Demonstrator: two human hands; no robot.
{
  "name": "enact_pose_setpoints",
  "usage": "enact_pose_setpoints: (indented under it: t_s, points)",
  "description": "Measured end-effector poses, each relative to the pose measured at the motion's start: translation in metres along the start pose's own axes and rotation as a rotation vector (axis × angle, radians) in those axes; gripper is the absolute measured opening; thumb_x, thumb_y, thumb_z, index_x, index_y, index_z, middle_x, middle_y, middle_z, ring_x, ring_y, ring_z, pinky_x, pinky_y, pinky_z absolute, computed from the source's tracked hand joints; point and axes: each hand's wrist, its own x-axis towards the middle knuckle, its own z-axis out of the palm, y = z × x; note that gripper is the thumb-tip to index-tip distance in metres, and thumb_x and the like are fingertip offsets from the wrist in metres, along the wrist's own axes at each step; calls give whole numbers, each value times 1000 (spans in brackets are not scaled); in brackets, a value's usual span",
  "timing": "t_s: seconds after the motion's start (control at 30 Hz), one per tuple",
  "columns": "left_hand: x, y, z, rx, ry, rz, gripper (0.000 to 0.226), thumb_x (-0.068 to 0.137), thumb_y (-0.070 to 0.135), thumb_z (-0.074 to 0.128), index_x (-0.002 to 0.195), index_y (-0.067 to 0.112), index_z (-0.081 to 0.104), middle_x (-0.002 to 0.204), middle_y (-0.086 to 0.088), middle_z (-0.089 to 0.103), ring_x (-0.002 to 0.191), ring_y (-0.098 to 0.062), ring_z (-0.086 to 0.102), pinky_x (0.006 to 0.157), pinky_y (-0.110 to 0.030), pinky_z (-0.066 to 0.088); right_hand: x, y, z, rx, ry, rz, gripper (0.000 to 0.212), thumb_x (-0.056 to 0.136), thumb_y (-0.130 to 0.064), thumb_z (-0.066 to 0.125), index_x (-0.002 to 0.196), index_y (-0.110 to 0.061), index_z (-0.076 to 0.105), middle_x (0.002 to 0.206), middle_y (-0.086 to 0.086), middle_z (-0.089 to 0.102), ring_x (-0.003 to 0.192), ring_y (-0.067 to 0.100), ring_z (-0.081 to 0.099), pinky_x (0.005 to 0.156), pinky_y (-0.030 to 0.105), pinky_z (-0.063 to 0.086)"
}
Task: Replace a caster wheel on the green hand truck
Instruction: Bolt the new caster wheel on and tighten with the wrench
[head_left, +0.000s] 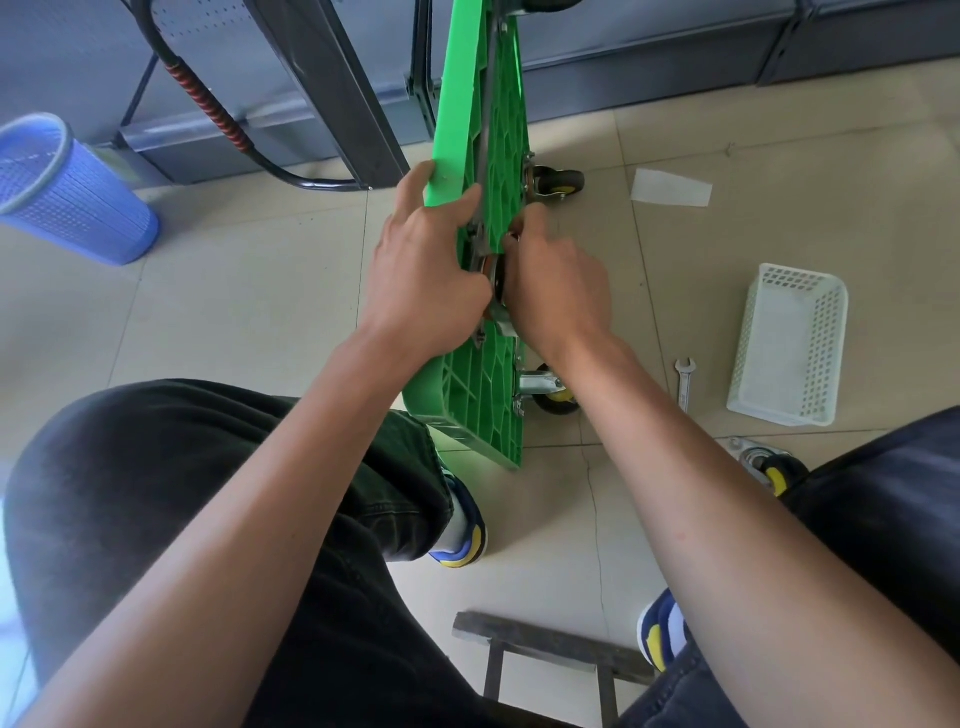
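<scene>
Green hand truck (483, 130) stands on edge at twelve o'clock, left hand (426, 270) gripping its rim while right hand (556, 280) curls its fingers on a caster mount, contents hidden; steady the deck and seat bolts squarely, I'd judge

Head-worn view, downward, close over floor (249, 291)

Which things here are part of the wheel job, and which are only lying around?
For the job:
green hand truck
left hand, gripping its edge
right hand, at the wheel mount
loose caster wheel
wrench

Lying about:
white basket
blue bin
paper slip
</scene>
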Motion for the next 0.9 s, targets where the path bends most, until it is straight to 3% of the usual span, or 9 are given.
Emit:
enact_pose_setpoints:
  t_s: [0.3, 0.53, 0.63, 0.8, 0.9]
  points:
    - [4, -7, 4, -25, 10, 7, 77, 77, 2, 65, 148, 25, 50, 164, -1, 23, 135, -27, 47, 103, -35, 46, 2, -1, 6, -59, 91, -29, 17, 105, -12, 51, 122, -8, 48, 83, 13, 71, 62, 32, 45, 64, 37, 29]
    - [2, -5, 1, -13, 10, 0, 76, 78, 1, 62, 149, 24, 48, 165, -1, 22, 142, -26, 39, 108, -31, 38, 5, 0, 12, -69, 118, -46, 23, 101, -6, 57, 123, -6, 51, 71, 7, 66, 55, 30, 42, 63, 37, 31]
    - [1, -3, -1, 5, 14, -4, 75, 79, 1, 62, 149, 26, 49, 165, 0, 22, 142, -25, 40, 106, -28, 36, 8, 0, 13, -52, 122, -59, 23, 101, -6, 59, 122, -6, 52, 65, 2, 56, 55, 29, 43, 65, 36, 32]
    - [1, -2, -3, 29, 13, -19, 77, 78, -2, 61, 149, 26, 49, 166, 0, 22, 141, -26, 40, 104, -28, 37, 11, 3, 13, -1, 115, -90, 19, 102, -10, 57, 121, -8, 53, 79, 10, 71, 62, 33, 58, 65, 38, 36]
    - [1, 0, -3, 29, 13, -21, 78, 78, -3, 59, 149, 27, 49, 165, 1, 22, 140, -25, 41, 96, -22, 33, 13, 5, 9, 113, 132, -90, 16, 105, -22, 54, 114, -9, 57, 87, 10, 73, 75, 37, 65, 64, 42, 46]
